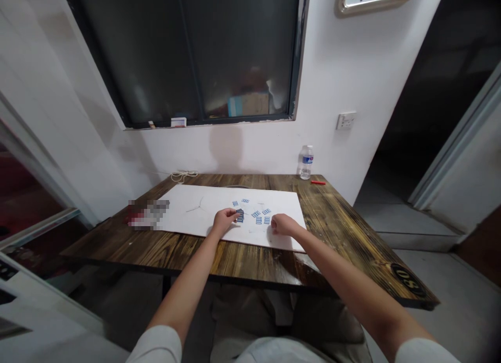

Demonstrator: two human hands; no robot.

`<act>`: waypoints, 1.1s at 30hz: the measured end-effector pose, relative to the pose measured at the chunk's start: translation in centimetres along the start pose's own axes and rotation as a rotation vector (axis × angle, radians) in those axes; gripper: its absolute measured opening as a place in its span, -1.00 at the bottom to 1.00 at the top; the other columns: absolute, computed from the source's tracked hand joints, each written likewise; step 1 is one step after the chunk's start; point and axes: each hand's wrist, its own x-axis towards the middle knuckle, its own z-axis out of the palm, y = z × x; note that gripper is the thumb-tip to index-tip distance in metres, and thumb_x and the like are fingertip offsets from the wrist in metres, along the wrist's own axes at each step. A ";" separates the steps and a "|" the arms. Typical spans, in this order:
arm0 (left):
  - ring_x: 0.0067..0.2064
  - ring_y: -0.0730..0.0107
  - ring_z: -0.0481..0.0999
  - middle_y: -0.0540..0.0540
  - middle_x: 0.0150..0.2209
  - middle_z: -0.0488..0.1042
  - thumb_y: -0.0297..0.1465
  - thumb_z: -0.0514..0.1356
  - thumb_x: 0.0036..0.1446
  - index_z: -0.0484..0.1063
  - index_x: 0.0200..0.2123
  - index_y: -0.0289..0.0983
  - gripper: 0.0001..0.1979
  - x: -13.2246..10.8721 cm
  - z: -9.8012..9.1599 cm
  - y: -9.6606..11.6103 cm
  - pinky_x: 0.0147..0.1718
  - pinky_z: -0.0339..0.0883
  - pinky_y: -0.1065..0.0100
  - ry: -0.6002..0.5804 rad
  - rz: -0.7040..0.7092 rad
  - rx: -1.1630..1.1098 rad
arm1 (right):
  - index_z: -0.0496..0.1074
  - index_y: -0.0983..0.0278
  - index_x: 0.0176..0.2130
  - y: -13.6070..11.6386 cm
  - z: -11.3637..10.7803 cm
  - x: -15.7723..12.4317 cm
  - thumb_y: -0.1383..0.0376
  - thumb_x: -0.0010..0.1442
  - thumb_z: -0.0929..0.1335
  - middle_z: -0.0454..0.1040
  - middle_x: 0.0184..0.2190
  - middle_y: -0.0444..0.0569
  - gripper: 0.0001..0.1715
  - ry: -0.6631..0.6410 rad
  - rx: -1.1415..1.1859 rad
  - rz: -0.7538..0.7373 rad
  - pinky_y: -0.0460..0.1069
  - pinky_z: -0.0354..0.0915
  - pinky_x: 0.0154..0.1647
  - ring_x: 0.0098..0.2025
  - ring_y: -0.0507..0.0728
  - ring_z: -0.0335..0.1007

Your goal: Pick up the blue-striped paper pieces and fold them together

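Observation:
My left hand (225,221) is at the middle of a white board (213,196), thumb and fingers pinched at the left edge of a dark blue striped piece (240,217). This piece looks thicker or darker than the rest, perhaps several together; I cannot tell. To its right lie several small flat blue-and-white striped pieces (256,214), with two more (245,200) farther back. Near the board's right end, my right hand (285,225) is closed with the fingers curled down beside a striped piece (266,220). Whatever it holds, if anything, is hidden.
Under the board is a dark wooden table (344,248). A clear bottle (307,163) and a red pen-like stick (318,183) are at the back right. A pale coiled cord (183,175) lies at the back left. A blurred-out object (148,215) covers the board's left end.

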 end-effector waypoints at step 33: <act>-0.55 0.42 0.43 -0.02 -0.60 0.49 -0.08 0.44 -0.29 0.53 -0.47 -0.32 -0.56 -0.7 -0.1 1.1 -0.49 0.27 0.40 -0.040 0.009 -0.110 | 0.61 0.18 -0.24 -6.3 1.1 3.3 0.45 0.19 0.37 0.57 -0.29 0.01 -0.77 0.651 0.272 -0.665 0.01 0.25 -0.15 -0.24 0.12 0.42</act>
